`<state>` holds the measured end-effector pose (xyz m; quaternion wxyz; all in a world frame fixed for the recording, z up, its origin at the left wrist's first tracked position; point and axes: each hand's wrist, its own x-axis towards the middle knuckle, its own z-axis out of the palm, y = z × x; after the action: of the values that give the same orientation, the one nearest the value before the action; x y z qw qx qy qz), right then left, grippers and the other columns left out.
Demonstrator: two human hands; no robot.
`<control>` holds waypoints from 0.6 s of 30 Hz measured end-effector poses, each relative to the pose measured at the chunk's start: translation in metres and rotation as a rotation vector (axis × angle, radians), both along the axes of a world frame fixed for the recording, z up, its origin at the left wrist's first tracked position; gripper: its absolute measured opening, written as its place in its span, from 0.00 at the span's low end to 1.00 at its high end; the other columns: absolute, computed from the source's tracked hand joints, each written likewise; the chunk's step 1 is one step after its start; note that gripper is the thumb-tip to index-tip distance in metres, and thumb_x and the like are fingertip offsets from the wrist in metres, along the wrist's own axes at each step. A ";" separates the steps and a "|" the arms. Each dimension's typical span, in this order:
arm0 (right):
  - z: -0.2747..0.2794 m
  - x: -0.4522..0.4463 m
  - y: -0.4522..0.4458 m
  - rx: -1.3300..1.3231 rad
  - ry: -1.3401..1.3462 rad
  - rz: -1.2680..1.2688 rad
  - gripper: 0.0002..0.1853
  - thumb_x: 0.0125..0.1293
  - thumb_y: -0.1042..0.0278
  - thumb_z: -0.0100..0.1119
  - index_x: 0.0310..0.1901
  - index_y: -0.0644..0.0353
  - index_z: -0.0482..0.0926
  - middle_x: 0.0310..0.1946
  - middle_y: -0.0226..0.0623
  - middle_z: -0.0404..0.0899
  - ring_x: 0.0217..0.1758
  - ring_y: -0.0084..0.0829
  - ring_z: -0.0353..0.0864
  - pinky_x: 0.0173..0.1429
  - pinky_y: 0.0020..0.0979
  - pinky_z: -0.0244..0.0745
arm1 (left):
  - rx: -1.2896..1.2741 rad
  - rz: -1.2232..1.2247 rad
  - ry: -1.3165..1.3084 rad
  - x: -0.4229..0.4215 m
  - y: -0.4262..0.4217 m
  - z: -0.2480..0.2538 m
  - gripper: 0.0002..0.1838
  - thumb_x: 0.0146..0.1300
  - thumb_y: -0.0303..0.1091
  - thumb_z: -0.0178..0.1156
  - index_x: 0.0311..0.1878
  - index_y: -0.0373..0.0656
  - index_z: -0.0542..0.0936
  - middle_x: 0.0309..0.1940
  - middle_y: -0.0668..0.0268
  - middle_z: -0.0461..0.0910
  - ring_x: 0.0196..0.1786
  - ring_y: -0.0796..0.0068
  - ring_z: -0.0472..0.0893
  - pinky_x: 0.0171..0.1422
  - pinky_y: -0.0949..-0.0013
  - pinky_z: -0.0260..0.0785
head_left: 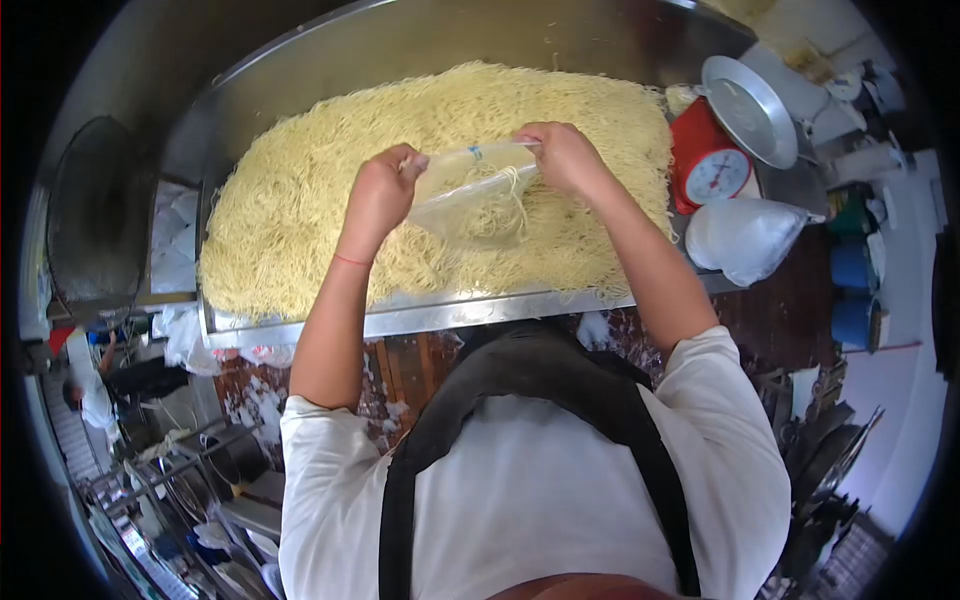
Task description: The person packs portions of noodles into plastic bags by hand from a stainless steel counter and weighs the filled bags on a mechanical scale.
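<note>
A wide layer of pale yellow noodles [320,190] covers the metal tray [400,322]. Over its middle, a clear plastic bag [460,215] is stretched between my two hands. My left hand [384,190] pinches the left end of the bag's rim, and my right hand [566,158] pinches the right end. The bag's mouth is spread wide, and a few noodles hang over its edge near my right hand. More noodles show in or behind the clear plastic; I cannot tell which.
At the right stands a red scale [712,165] with a round metal pan [750,110]. A filled white bag [745,238] lies at the tray's right corner. White plastic bags [172,235] are at the left. Another person [98,400] is far off at the left.
</note>
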<state>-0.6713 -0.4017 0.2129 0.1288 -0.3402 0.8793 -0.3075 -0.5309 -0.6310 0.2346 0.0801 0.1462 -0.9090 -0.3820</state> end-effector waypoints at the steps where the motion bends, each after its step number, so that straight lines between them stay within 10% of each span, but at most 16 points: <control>1: -0.001 -0.012 0.009 -0.068 0.034 -0.029 0.12 0.67 0.73 0.56 0.49 0.58 0.84 0.40 0.45 0.85 0.42 0.43 0.84 0.49 0.36 0.77 | -0.024 -0.038 0.119 -0.015 0.007 0.004 0.10 0.66 0.36 0.62 0.39 0.37 0.83 0.27 0.47 0.81 0.28 0.49 0.78 0.36 0.59 0.71; 3: -0.004 -0.047 0.032 -0.199 0.111 -0.089 0.11 0.70 0.69 0.54 0.48 0.58 0.84 0.37 0.44 0.85 0.38 0.40 0.84 0.45 0.36 0.78 | -0.060 -0.118 0.362 -0.048 0.027 0.013 0.11 0.67 0.36 0.61 0.39 0.37 0.83 0.26 0.48 0.80 0.27 0.49 0.77 0.36 0.59 0.71; 5: 0.070 -0.058 0.061 -0.219 0.133 -0.177 0.12 0.71 0.67 0.51 0.41 0.57 0.86 0.38 0.44 0.86 0.43 0.45 0.84 0.50 0.39 0.78 | 0.051 -0.071 0.379 -0.079 0.058 0.062 0.12 0.68 0.38 0.61 0.39 0.38 0.83 0.21 0.56 0.78 0.20 0.63 0.75 0.30 0.62 0.69; 8: 0.149 -0.105 0.128 -0.467 0.355 -0.224 0.15 0.72 0.58 0.58 0.47 0.61 0.83 0.31 0.32 0.83 0.28 0.25 0.79 0.35 0.34 0.76 | 0.380 -0.216 0.338 -0.111 0.112 0.158 0.10 0.69 0.39 0.60 0.39 0.42 0.81 0.21 0.75 0.73 0.23 0.89 0.70 0.23 0.79 0.61; 11: 0.222 -0.097 0.171 -0.931 0.339 -0.244 0.10 0.71 0.69 0.51 0.45 0.63 0.81 0.31 0.33 0.83 0.30 0.27 0.81 0.39 0.30 0.78 | 0.542 -0.321 0.500 -0.142 0.177 0.217 0.12 0.71 0.39 0.56 0.36 0.41 0.78 0.20 0.76 0.68 0.23 0.86 0.71 0.27 0.76 0.66; 13: 0.229 -0.088 0.192 -1.084 0.496 -0.291 0.11 0.70 0.67 0.52 0.45 0.64 0.81 0.30 0.34 0.83 0.30 0.27 0.81 0.38 0.30 0.78 | 0.802 -0.529 0.569 -0.180 0.213 0.229 0.11 0.73 0.37 0.52 0.38 0.40 0.75 0.21 0.71 0.72 0.22 0.78 0.72 0.26 0.74 0.69; 18: 0.096 -0.154 0.284 -0.499 0.508 -0.652 0.18 0.67 0.53 0.63 0.45 0.63 0.83 0.34 0.40 0.85 0.36 0.29 0.84 0.42 0.33 0.78 | 0.911 -0.641 0.391 -0.237 0.309 0.171 0.10 0.73 0.36 0.53 0.38 0.39 0.74 0.21 0.72 0.71 0.24 0.79 0.75 0.33 0.71 0.75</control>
<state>-0.8249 -0.1180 0.3088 -0.2787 -0.1319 0.8430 -0.4408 -0.7683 -0.3224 0.4053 0.0559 -0.1893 -0.6204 -0.7591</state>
